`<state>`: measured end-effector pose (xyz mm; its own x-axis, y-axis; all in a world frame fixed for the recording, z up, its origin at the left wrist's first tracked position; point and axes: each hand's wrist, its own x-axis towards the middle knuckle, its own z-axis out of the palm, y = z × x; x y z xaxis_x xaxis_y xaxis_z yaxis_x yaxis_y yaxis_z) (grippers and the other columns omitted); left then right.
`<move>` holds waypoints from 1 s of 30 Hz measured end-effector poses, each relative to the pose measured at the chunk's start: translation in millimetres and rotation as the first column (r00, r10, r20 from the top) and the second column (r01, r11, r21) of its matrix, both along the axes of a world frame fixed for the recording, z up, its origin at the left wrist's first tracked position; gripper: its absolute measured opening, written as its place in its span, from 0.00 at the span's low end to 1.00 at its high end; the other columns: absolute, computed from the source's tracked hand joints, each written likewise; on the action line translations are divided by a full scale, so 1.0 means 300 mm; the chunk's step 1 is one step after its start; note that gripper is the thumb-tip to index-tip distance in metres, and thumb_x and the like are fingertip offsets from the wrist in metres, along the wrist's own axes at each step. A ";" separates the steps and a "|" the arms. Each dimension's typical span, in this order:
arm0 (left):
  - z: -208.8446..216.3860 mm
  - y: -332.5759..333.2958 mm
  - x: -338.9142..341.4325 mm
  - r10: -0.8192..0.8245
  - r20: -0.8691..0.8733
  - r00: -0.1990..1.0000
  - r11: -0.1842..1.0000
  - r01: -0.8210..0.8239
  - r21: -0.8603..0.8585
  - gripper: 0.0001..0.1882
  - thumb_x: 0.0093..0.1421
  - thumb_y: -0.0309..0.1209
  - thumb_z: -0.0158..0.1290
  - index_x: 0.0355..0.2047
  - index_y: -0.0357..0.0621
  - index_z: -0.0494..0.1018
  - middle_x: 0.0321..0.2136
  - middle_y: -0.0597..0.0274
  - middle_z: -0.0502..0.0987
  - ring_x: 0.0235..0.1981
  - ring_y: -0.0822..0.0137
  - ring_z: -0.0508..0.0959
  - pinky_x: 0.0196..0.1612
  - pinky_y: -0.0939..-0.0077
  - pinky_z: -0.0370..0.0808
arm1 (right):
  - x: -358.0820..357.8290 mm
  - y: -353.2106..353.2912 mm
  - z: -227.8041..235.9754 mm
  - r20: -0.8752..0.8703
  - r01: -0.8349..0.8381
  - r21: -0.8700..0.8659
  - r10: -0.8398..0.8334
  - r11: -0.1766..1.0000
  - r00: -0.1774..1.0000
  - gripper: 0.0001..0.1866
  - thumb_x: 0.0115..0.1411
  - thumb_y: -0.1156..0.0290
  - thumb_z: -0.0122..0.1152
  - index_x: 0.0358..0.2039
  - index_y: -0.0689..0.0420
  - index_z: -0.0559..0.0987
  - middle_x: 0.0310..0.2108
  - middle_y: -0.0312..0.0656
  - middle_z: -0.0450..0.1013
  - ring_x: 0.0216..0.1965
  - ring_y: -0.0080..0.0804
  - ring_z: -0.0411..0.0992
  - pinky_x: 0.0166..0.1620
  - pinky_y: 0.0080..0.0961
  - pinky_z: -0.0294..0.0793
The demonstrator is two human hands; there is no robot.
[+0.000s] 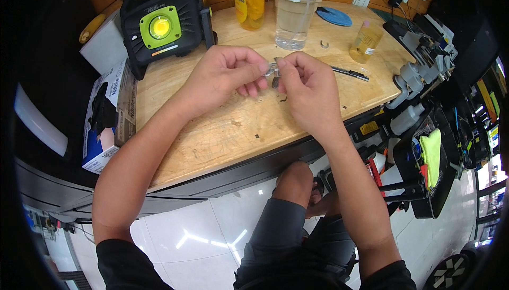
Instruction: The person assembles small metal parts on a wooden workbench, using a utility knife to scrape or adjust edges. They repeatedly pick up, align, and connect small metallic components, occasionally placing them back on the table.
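Past a tiny dark scrap (257,136), bare left hand (225,79) and right hand (313,91) pinch a small, shiny, silvery piece (271,69).
Fingertips close on it above the pale wooden tabletop (193,154); so slight a hold could slip and drop it.

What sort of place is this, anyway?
Probably a workshop of some kind: a rugged work lamp stands on a scuffed wooden bench, and a black tray off to the right holds a yellow-green cloth.
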<state>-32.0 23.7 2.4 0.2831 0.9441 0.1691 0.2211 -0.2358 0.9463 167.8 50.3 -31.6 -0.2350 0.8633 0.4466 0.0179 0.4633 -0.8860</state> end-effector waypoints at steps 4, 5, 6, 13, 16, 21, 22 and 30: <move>0.015 0.000 -0.019 -0.045 -0.012 0.999 0.993 0.043 -0.112 0.13 0.69 0.38 0.58 0.40 0.39 0.82 0.33 0.62 0.85 0.29 0.74 0.82 0.35 0.81 0.75 | 0.004 0.000 0.002 0.015 -0.011 0.009 0.011 1.000 1.000 0.12 0.69 0.71 0.60 0.30 0.66 0.79 0.17 0.35 0.69 0.19 0.17 0.61 0.24 0.25 0.61; 0.023 -0.007 -0.018 -0.042 0.002 0.999 0.990 0.042 -0.133 0.13 0.68 0.38 0.59 0.39 0.39 0.82 0.33 0.62 0.85 0.30 0.74 0.82 0.35 0.81 0.75 | 0.003 0.001 0.000 0.017 -0.019 0.008 0.019 1.000 1.000 0.12 0.69 0.71 0.60 0.30 0.66 0.79 0.17 0.35 0.69 0.19 0.17 0.61 0.24 0.25 0.61; 0.030 -0.012 -0.017 -0.038 0.016 0.999 0.987 0.040 -0.154 0.13 0.68 0.38 0.59 0.38 0.39 0.82 0.33 0.62 0.86 0.30 0.74 0.82 0.35 0.81 0.75 | 0.001 0.001 0.001 0.017 -0.028 0.008 0.028 1.000 0.999 0.12 0.69 0.71 0.60 0.30 0.66 0.79 0.17 0.35 0.69 0.19 0.17 0.61 0.24 0.25 0.61; 0.026 -0.019 0.006 0.015 -0.064 0.998 0.998 -0.019 -0.064 0.11 0.66 0.35 0.61 0.37 0.38 0.82 0.31 0.61 0.86 0.29 0.74 0.82 0.32 0.81 0.75 | 0.001 -0.009 0.009 -0.008 -0.094 -0.015 0.094 0.995 0.996 0.10 0.68 0.73 0.61 0.30 0.66 0.80 0.19 0.36 0.75 0.21 0.15 0.66 0.25 0.20 0.64; 0.033 -0.026 0.011 0.012 -0.058 0.998 0.998 -0.016 -0.060 0.11 0.66 0.34 0.61 0.38 0.37 0.82 0.32 0.60 0.86 0.29 0.74 0.83 0.31 0.81 0.75 | 0.001 -0.013 0.016 -0.001 -0.103 -0.032 0.103 0.994 0.995 0.10 0.68 0.73 0.61 0.31 0.66 0.81 0.20 0.36 0.77 0.21 0.15 0.67 0.25 0.20 0.65; 0.023 -0.024 0.000 -0.003 0.007 1.000 0.998 0.004 -0.061 0.11 0.67 0.33 0.60 0.40 0.36 0.83 0.34 0.58 0.87 0.30 0.72 0.84 0.32 0.81 0.76 | 0.001 -0.013 0.012 -0.022 -0.087 -0.009 0.087 0.996 0.996 0.10 0.68 0.73 0.61 0.31 0.65 0.81 0.20 0.35 0.77 0.21 0.14 0.67 0.25 0.19 0.65; 0.024 -0.024 0.000 -0.006 0.006 1.000 0.998 0.007 -0.063 0.11 0.67 0.32 0.60 0.40 0.36 0.83 0.34 0.58 0.87 0.30 0.72 0.84 0.32 0.81 0.76 | 0.004 -0.011 0.012 -0.017 -0.085 -0.010 0.085 0.996 0.996 0.10 0.68 0.73 0.61 0.31 0.65 0.81 0.20 0.35 0.76 0.21 0.13 0.67 0.25 0.19 0.64; 0.035 -0.025 -0.005 -0.019 0.051 0.999 0.992 0.025 -0.125 0.11 0.67 0.31 0.57 0.42 0.35 0.83 0.36 0.55 0.87 0.31 0.72 0.85 0.32 0.81 0.77 | 0.016 -0.010 0.013 0.034 -0.081 -0.029 0.082 0.996 0.996 0.11 0.72 0.71 0.58 0.32 0.63 0.78 0.24 0.31 0.74 0.26 0.13 0.68 0.30 0.15 0.66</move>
<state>-33.4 16.2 12.9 0.2983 0.9523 0.0638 0.1694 -0.1186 0.9784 172.7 47.3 -27.8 -0.3206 0.8524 0.4131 0.0123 0.4398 -0.8980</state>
